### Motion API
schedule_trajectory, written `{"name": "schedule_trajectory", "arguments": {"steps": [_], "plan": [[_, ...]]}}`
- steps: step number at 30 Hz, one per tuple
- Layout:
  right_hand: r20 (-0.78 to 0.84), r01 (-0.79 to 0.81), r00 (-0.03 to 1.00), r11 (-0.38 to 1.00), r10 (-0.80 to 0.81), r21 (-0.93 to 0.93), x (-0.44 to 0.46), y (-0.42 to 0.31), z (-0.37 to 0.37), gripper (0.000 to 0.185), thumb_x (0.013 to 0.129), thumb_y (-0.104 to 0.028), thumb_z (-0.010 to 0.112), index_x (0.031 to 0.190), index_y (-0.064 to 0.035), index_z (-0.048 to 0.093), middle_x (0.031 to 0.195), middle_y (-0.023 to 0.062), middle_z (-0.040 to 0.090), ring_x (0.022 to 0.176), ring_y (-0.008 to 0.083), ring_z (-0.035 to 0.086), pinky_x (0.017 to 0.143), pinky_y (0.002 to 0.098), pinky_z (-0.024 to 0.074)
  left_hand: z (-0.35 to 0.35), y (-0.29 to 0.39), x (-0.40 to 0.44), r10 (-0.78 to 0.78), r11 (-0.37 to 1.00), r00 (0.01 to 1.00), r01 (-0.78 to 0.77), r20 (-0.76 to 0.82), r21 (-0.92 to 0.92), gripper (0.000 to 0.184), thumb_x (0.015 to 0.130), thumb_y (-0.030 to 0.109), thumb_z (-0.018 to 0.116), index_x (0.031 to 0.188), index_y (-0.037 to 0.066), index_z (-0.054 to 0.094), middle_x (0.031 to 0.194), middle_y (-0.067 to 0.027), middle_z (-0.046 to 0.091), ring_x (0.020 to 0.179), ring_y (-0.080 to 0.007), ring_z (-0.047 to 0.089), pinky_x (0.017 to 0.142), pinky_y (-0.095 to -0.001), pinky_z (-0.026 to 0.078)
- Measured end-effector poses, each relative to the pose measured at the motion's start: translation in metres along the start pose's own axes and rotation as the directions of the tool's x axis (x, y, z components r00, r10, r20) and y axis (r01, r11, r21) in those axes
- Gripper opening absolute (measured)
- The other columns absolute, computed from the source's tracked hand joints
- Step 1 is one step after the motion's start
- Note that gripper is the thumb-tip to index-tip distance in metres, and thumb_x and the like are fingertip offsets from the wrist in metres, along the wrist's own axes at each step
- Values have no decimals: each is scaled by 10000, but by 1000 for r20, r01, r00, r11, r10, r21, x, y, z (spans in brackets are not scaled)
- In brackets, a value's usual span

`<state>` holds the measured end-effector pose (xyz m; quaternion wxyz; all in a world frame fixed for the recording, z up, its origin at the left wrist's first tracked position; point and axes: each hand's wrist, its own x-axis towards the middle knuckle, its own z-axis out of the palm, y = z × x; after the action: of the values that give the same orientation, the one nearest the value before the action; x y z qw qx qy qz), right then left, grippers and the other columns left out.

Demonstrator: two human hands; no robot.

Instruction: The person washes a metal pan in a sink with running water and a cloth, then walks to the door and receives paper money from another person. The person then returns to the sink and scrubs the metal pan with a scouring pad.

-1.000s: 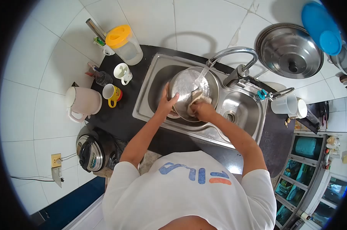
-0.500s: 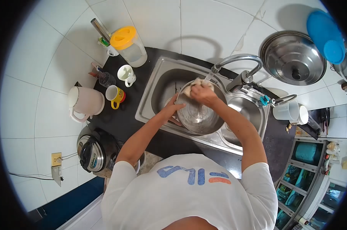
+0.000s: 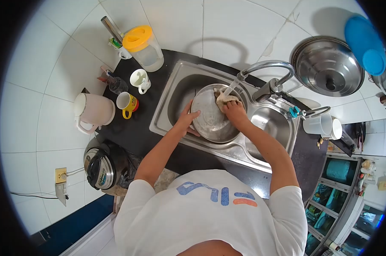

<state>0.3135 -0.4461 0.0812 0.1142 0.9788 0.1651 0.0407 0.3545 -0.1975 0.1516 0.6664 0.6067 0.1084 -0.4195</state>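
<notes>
A round metal bowl (image 3: 214, 123) is held over the left basin of the steel sink (image 3: 162, 121). My left hand (image 3: 187, 118) grips its left edge, thumb on top and fingers partly hidden beneath. With my right hand (image 3: 234, 113) I press a beige cloth (image 3: 223, 99) against the upper right part of the bowl. Water runs from the curved faucet (image 3: 263, 65) onto the cloth and bowl. Scuffs and wet streaks show on the metal.
Left of the sink stand a yellow-lidded pitcher (image 3: 148, 51), a white mug (image 3: 140, 81), a yellow mug (image 3: 126, 104), a pale kettle (image 3: 94, 112) and a black cooker (image 3: 105, 166). A large metal lid (image 3: 327, 68) hangs at right. The smaller basin (image 3: 269, 128) lies beside the bowl.
My right hand and the cloth have shifted right and slightly down along the bowl. The bowl has moved a little left and up and is tilted differently. My left hand keeps its grip.
</notes>
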Motion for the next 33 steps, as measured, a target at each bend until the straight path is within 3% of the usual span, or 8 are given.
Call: {"name": "schedule_trajectory", "arguments": {"steps": [9,12,17,24,27,30,31,33], "plan": [[515,-269,846,724,-137,635,-7,-43,-42,281,741,-114,589,1014,-59,626,1012,152,650,939,346,631,788,440,484,3,-6,3,132,988,991,-134,-29,-82,797,859,352,634,1502,309,165,1488,-131,271,1308,-444,343,702,-640,546],[324,-186,932,551,-165,814,8,-60,-46,307,729,-87,567,1022,-1,603,990,202,638,936,343,621,793,411,481,6,-8,4,191,978,981,-188,26,-94,775,876,412,611,1501,311,164,1483,-131,276,1321,-434,326,719,-619,554],[303,-304,953,59,28,951,46,-68,-69,221,774,-45,554,972,45,589,901,151,622,899,251,601,767,352,477,7,-7,2,163,986,979,-159,123,-42,787,885,533,551,1505,285,135,1473,-132,289,1289,-418,387,729,-593,563],[432,-27,770,-652,470,758,72,-27,-47,247,791,-10,562,1033,35,575,951,100,614,899,189,591,779,325,476,-5,-11,-8,118,988,958,-87,262,-125,828,881,649,467,1480,187,132,1412,-157,374,1220,-362,496,806,-555,556],[326,-100,572,-330,753,938,79,-37,-6,243,802,-17,555,1041,29,566,995,98,607,900,188,586,783,317,472,-9,-13,-7,88,996,966,-82,244,-34,842,883,647,467,1480,163,123,1405,-161,379,1224,-347,495,815,-538,559],[143,-90,607,-111,782,990,79,-54,1,229,813,-36,549,1031,32,553,969,109,616,874,214,592,779,328,472,-3,-16,-8,79,997,960,-73,267,-35,843,882,640,480,1482,173,115,1405,-147,379,1227,-333,493,813,-526,562],[54,-196,665,103,744,975,73,-56,1,263,817,-51,549,1061,43,529,946,158,614,862,258,595,787,343,473,-1,-16,-8,80,997,960,-72,269,-42,844,881,636,486,1482,177,112,1404,-140,380,1228,-328,492,811,-521,563],[59,-179,816,154,575,972,65,-65,-15,293,814,-55,548,1088,43,511,956,203,607,879,298,602,794,360,473,3,-18,-2,115,993,959,-105,257,-52,825,880,617,511,1479,190,136,1409,-123,378,1234,-321,484,818,-520,560]]}}
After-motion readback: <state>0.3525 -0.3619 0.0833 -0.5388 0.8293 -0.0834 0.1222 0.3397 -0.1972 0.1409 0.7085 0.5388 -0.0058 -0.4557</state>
